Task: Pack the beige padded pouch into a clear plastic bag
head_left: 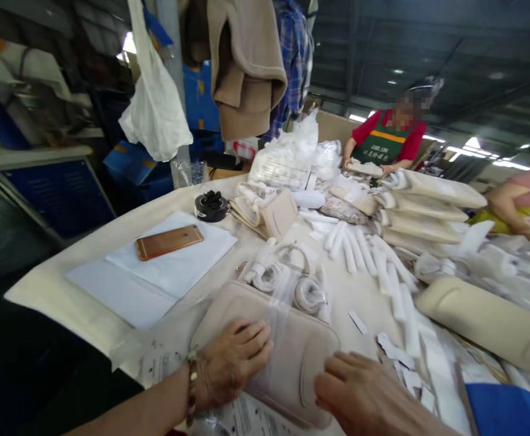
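A beige handbag [265, 345] lies on the table in front of me, with a clear plastic strip [279, 309] across its middle. Wrapped straps [267, 275] are coiled at its far edge. My left hand [235, 360], a beaded bracelet at the wrist, rests on the bag's left part with fingers laid over its surface. Over the right edge of the bag is my right hand [360, 387], its fingers curled and slightly blurred; whatever they may hold is hidden. Printed clear plastic [247, 415] shows under the near side of the bag.
White paper sheets [133, 290] with a phone [169, 242] lie left, near a black tape roll [211, 206]. White padding rolls [356, 248], paper scraps [401, 357] and stacked beige bags [428, 212] fill the right. A blue object [505, 409] sits lower right. Two co-workers [387, 142] are beyond.
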{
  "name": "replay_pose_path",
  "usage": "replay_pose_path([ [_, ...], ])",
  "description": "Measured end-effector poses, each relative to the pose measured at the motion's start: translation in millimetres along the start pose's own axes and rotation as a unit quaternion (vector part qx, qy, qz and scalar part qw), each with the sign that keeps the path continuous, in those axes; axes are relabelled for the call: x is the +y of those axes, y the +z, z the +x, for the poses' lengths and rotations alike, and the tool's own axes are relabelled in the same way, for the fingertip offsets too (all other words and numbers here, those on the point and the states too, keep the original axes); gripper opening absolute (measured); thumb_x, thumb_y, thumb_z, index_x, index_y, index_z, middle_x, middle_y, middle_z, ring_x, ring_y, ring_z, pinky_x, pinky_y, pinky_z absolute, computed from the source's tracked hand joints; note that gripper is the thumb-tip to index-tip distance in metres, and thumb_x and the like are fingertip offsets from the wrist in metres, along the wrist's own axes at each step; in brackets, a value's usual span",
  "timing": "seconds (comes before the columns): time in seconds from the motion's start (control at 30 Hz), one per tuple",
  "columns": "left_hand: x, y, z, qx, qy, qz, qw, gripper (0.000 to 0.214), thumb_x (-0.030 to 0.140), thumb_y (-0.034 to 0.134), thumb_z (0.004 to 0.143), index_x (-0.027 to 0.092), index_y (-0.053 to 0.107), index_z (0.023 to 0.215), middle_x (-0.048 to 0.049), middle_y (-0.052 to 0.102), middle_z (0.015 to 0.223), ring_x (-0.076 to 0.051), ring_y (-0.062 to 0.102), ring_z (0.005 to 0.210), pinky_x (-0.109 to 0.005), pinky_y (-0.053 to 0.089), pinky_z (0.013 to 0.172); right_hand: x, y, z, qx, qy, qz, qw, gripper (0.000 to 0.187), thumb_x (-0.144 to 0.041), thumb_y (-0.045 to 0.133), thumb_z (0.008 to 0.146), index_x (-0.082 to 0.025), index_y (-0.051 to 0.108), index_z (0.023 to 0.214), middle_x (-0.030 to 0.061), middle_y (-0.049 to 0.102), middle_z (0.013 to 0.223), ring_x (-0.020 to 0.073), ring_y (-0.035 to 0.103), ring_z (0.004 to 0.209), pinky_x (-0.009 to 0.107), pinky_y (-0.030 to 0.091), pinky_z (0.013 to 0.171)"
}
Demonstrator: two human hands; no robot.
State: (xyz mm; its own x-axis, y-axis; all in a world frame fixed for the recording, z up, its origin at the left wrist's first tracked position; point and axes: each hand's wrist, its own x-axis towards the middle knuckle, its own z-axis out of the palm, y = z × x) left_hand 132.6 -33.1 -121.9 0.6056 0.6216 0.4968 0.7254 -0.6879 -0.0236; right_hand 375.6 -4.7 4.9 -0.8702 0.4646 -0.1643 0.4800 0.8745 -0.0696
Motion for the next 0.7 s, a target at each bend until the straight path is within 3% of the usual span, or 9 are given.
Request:
replay_pose_path([
  [0.1,1,3.3,-2,0.011,-0.002,-0.008,1.000,0.027,0.022,0.042,0.092,0.016,0.055,0.114,-0.0067,0.057,0.123,-0.021,0.043,0.119,-0.038,0.029,0.096,11,-14,57,-0.026,-0.030,-0.041,0.998,0.018,-0.005,0.050,0.079,-0.022,0.056,0.076,-0.0006,0.060,0.073,0.0143,0.055,0.066,0.028,0.035,0.062],
  [0.23,-1,3.9,-2,0.005,0.002,-0.015,1.000,0.028,0.022,0.041,0.091,0.014,0.055,0.114,-0.0078,0.058,0.121,-0.022,0.044,0.117,-0.039,0.032,0.094,30,-9,96,-0.044,-0.066,-0.105,0.991,0.018,-0.007,0.046,0.082,-0.019,0.058,0.079,0.0025,0.060,0.073,0.0174,0.056,0.073,0.032,0.034,0.068],
  [0.53,-3,2.1,0,0.030,-0.005,-0.034,0.999,0.027,0.021,0.042,0.090,0.013,0.057,0.110,-0.0056,0.060,0.118,-0.023,0.043,0.118,-0.040,0.033,0.095,39,1,124,-0.093,-0.081,-0.130,0.984,0.021,-0.007,0.046,0.079,-0.018,0.063,0.083,0.0058,0.064,0.079,0.0206,0.060,0.079,0.033,0.037,0.070],
  [0.7,-3,1.2,-1,0.002,-0.006,-0.045,0.999,0.028,0.023,0.042,0.090,0.014,0.056,0.113,-0.0049,0.060,0.118,-0.023,0.042,0.119,-0.040,0.034,0.094,35,-9,141,-0.197,0.038,-0.103,0.974,0.019,-0.019,0.050,0.084,-0.014,0.068,0.085,0.0129,0.070,0.081,0.0272,0.066,0.078,0.032,0.043,0.062],
])
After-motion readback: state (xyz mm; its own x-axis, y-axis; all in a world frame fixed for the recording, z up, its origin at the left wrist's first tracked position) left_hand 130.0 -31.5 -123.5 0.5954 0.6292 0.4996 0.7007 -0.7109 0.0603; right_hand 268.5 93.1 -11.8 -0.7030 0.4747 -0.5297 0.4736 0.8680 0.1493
